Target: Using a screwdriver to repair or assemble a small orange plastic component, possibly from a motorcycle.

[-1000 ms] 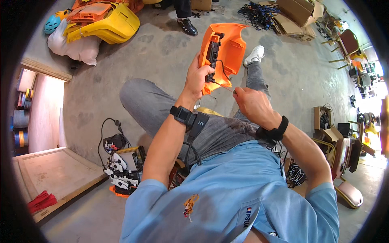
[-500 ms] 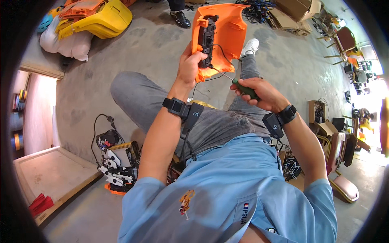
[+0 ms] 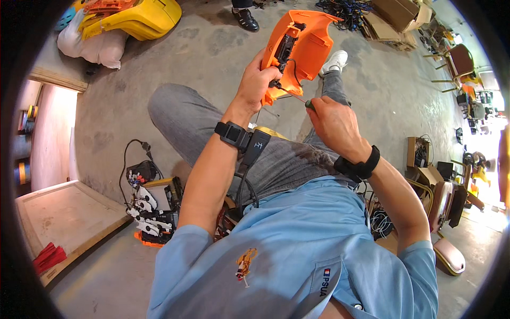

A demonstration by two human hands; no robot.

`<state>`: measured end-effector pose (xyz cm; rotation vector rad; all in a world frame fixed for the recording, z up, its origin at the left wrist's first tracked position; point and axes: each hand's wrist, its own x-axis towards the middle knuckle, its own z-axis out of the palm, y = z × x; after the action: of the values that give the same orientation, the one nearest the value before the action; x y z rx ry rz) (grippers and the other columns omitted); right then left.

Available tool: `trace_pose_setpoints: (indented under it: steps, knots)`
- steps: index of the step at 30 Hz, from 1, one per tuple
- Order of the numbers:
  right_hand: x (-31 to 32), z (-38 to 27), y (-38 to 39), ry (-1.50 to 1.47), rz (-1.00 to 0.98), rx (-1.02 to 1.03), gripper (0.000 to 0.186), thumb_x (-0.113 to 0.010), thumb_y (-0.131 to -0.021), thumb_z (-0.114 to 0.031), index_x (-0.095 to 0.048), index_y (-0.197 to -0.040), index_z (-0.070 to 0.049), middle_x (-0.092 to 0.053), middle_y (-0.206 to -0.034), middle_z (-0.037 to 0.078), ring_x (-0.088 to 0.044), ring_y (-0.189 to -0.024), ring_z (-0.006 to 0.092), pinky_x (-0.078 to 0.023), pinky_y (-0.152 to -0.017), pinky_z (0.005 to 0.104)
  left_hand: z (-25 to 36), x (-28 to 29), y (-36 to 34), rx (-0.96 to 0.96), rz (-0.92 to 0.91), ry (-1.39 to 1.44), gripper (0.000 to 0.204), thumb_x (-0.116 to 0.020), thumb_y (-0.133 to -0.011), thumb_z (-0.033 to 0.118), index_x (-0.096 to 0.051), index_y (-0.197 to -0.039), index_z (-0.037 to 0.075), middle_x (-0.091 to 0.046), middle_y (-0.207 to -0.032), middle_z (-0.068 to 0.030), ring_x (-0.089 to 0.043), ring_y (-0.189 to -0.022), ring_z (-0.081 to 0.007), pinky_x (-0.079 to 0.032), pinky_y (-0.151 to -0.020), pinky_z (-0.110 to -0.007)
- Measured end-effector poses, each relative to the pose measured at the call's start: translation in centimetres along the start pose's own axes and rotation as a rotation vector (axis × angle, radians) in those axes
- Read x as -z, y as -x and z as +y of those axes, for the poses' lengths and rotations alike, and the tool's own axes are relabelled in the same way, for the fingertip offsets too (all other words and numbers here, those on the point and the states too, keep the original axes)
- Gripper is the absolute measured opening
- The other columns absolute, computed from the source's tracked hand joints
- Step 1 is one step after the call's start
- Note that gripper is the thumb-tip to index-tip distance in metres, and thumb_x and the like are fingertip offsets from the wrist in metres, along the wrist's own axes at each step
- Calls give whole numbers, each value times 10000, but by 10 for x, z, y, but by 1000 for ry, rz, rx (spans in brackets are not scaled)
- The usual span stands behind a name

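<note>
My left hand (image 3: 257,80) grips the near-left edge of an orange plastic cover (image 3: 312,53), which is tilted with its hollow inside toward me. Along the cover's left inner wall runs a black component (image 3: 287,49) with a thin dark wire, and my left thumb presses by its lower end. My right hand (image 3: 337,123) is wrapped over the green handle of a screwdriver (image 3: 310,105). The screwdriver's thin shaft points up and left to the lower end of the black component. Whether its tip sits in a screw is too small to tell.
Beside my left arm lie mixed black and white parts (image 3: 151,212) and a corded plug (image 3: 145,145). A wooden board (image 3: 69,212) stands at the left. Yellow plastic shells (image 3: 151,18) rest on a white sack (image 3: 95,45). Chairs and boxes line the right. Another person's shoe (image 3: 245,20) is ahead.
The orange cover has shifted slightly right and down and turned clockwise. My right hand has rolled over the screwdriver handle, its back now facing up. My left hand keeps its hold.
</note>
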<state>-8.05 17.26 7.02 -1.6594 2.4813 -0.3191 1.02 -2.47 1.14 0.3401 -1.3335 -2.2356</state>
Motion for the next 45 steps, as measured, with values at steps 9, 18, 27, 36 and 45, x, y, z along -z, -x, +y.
trace_pose_setpoints:
  steps: [9, 18, 27, 36, 45]
  knots:
    - [17, 22, 10, -1508, -333, -750, 284, -548, -1036, -234, -632, -1147, 14, -596, -859, 20, -464, -626, 53, -354, -498, 199, 0, -3, 0, -90, -20, -69, 534, -543, -824, 13, -557, -1358, 4, -604, -1037, 13, -551, -893, -81, -469, -824, -239]
    - [6, 19, 5, -982, -433, -420, 331, -474, -1057, -309, -615, -1043, -10, -583, -724, 76, -481, -507, 168, -391, -444, 317, 5, -5, 2, -69, -22, -51, 455, -536, -821, -3, -592, -1273, 2, -599, -999, 11, -543, -849, -80, -465, -780, -233]
    - [13, 5, -4, -21, -44, -22, 241, -588, -975, -244, -643, -1019, -13, -678, -849, 186, -637, -714, 380, -498, -641, 471, 4, -1, -3, -53, 14, -26, 455, -527, -809, 0, -583, -1260, -4, -599, -973, 6, -562, -827, -91, -483, -768, -243]
    - [20, 32, 6, -1616, -458, -610, 367, -518, -1060, -311, -568, -1304, -41, -571, -872, -8, -385, -561, 46, -320, -472, 194, 9, -6, 0, -149, 111, 103, 464, -499, -809, -17, -602, -1259, 25, -549, -930, 34, -478, -785, -59, -424, -726, -214]
    - [14, 16, 3, -1226, -476, -566, 350, -461, -1074, -343, -613, -1171, -43, -547, -748, 24, -434, -485, 134, -374, -456, 285, -1, 8, -4, -63, 88, 243, 415, -498, -843, -15, -584, -1248, 2, -652, -1001, -45, -635, -805, -129, -557, -716, -296]
